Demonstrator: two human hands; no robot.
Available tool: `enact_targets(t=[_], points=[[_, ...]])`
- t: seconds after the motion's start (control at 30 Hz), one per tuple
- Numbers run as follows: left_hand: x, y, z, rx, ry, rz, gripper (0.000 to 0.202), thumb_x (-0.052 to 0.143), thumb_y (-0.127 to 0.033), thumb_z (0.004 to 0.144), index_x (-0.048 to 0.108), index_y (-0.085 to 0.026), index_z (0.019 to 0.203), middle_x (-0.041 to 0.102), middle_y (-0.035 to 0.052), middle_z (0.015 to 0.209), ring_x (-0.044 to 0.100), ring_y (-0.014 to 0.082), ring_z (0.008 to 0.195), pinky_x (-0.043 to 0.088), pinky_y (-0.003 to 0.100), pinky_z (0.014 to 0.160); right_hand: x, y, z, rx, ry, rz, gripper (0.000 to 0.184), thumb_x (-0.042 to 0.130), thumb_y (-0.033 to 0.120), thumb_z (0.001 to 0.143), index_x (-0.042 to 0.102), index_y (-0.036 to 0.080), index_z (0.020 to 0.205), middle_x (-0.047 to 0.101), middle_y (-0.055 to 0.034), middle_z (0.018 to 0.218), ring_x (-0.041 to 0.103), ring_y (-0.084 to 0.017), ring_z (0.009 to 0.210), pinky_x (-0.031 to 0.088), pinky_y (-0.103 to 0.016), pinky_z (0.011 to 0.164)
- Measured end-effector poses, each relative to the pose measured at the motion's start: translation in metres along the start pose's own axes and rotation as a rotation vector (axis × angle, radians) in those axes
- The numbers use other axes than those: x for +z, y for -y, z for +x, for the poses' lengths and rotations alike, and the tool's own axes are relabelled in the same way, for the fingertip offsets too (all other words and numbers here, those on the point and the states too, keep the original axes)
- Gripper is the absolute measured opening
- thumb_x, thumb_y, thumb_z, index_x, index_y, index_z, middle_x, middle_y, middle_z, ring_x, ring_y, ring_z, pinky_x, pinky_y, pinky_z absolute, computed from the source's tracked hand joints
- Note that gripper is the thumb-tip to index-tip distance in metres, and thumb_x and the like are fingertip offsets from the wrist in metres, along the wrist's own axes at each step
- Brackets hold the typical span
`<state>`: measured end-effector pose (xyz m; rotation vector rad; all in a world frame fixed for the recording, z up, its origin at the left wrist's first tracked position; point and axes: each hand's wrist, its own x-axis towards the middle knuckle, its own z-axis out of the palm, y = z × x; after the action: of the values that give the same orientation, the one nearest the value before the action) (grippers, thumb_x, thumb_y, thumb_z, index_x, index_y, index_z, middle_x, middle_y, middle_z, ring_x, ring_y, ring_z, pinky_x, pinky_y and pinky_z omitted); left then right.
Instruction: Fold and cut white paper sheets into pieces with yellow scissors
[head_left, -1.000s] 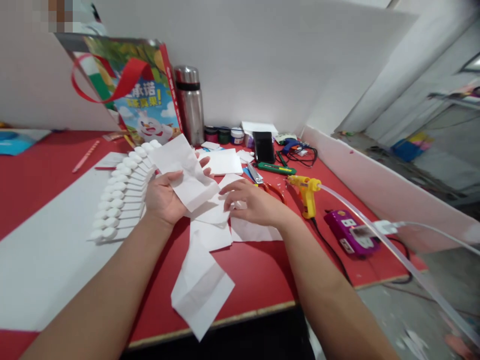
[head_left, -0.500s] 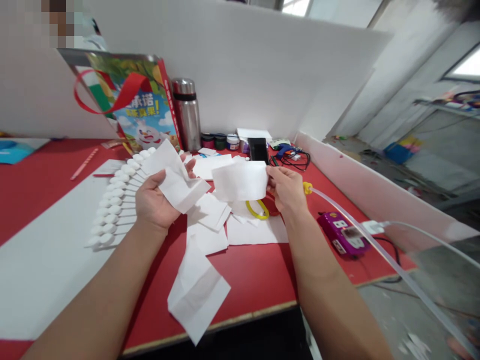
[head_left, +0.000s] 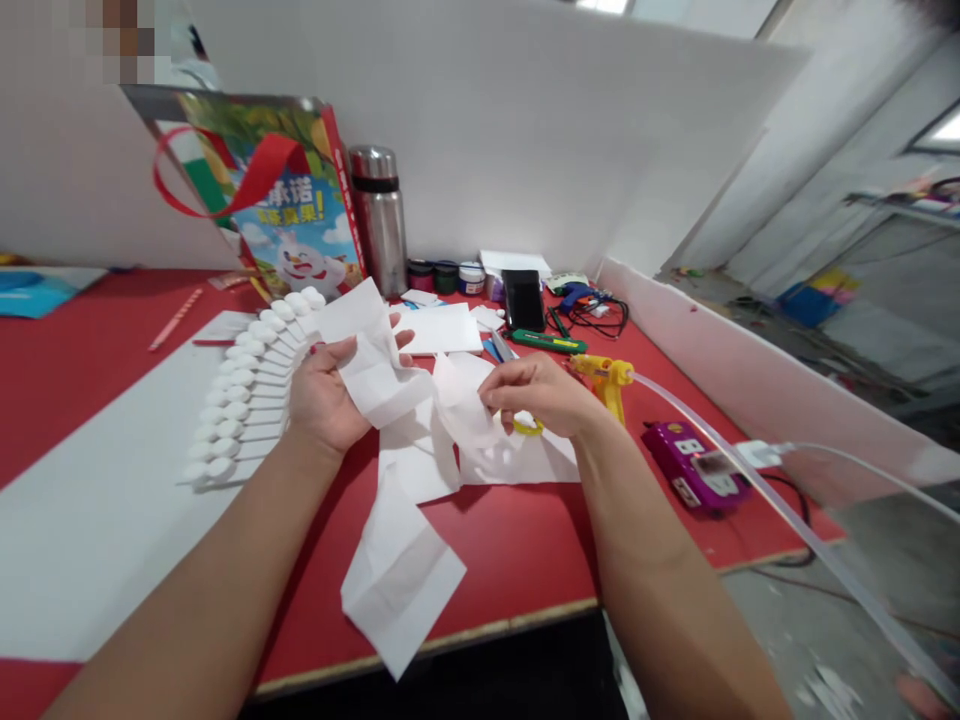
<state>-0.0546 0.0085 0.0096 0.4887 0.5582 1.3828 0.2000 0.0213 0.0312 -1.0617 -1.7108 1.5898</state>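
Observation:
My left hand (head_left: 330, 400), palm up, holds a creased sheet of thin white paper (head_left: 386, 380) between thumb and fingers. To its right, my right hand (head_left: 547, 390) pinches another thin white paper piece (head_left: 459, 390) by its right side, low over the paper pile. Under my right hand are scissors (head_left: 529, 428), with part of a yellow handle showing. A folded loose paper (head_left: 405, 575) lies near the table's front edge. Left of my left hand, a row of sticks with round white heads (head_left: 236, 410) rests on a white board (head_left: 97, 510).
Beyond my right hand lie a yellow glue gun (head_left: 607, 375), a green utility knife (head_left: 547, 342) and a black phone (head_left: 523, 300). A purple power box (head_left: 694, 470) sits right. Behind stand a steel flask (head_left: 381, 225) and a printed gift bag (head_left: 300, 220).
My right hand has moved left and slightly down with its paper, which now hangs tilted nearer the left hand's sheet. The glue gun and utility knife have come into clearer view.

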Motion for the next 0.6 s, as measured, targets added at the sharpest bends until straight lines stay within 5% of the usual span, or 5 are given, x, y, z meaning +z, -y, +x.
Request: enact_targets(t=[0.07, 0.13, 0.27, 0.43, 0.6], points=[[-0.003, 0.001, 0.001, -0.017, 0.011, 0.005, 0.055, 0.05, -0.026, 0.089, 0.058, -0.006, 0.139, 0.076, 0.0151, 0.107, 0.072, 0.0236, 0.083, 0.061, 0.039, 0.081, 0.004, -0.002, 0.001, 0.077, 0.04, -0.071, 0.008, 0.073, 0.021, 0.067, 0.074, 0.014, 0.067, 0.067, -0.0016, 0.06, 0.06, -0.012, 0.046, 0.048, -0.023, 0.045], [-0.005, 0.001, 0.002, -0.018, 0.011, 0.01, 0.057, 0.051, -0.026, 0.088, 0.056, -0.005, 0.141, 0.077, 0.0154, 0.106, 0.073, 0.0243, 0.084, 0.061, 0.04, 0.083, 0.007, -0.004, 0.004, 0.104, -0.059, -0.037, 0.007, 0.074, 0.019, 0.064, 0.071, 0.014, 0.063, 0.064, -0.0007, 0.056, 0.058, -0.012, 0.044, 0.046, -0.022, 0.043], [-0.003, 0.0, 0.0, -0.086, 0.021, 0.024, 0.061, 0.049, -0.025, 0.09, 0.048, -0.008, 0.149, 0.076, 0.0152, 0.114, 0.075, 0.027, 0.095, 0.059, 0.046, 0.092, 0.001, -0.011, 0.014, -0.005, -0.443, 0.145, 0.018, 0.068, 0.029, 0.069, 0.056, 0.02, 0.06, 0.049, 0.0066, 0.051, 0.045, -0.007, 0.043, 0.04, -0.02, 0.043], [0.005, 0.003, -0.006, -0.382, 0.116, 0.031, 0.068, 0.048, -0.021, 0.087, 0.041, -0.005, 0.153, 0.069, 0.0204, 0.133, 0.067, 0.0347, 0.122, 0.05, 0.056, 0.107, -0.017, -0.014, 0.019, -0.224, -0.877, 0.26, 0.02, 0.063, 0.031, 0.071, 0.047, 0.023, 0.063, 0.044, 0.0058, 0.057, 0.043, -0.01, 0.051, 0.04, -0.024, 0.049], [0.004, 0.022, -0.004, -0.721, 0.217, 0.012, 0.069, 0.05, -0.029, 0.085, 0.046, -0.001, 0.148, 0.068, 0.0261, 0.13, 0.066, 0.0425, 0.12, 0.047, 0.063, 0.106, 0.001, -0.005, 0.01, -0.405, -0.759, 0.03, 0.013, 0.062, 0.036, 0.083, 0.06, 0.024, 0.079, 0.059, 0.0016, 0.07, 0.055, -0.014, 0.063, 0.047, -0.027, 0.059]])
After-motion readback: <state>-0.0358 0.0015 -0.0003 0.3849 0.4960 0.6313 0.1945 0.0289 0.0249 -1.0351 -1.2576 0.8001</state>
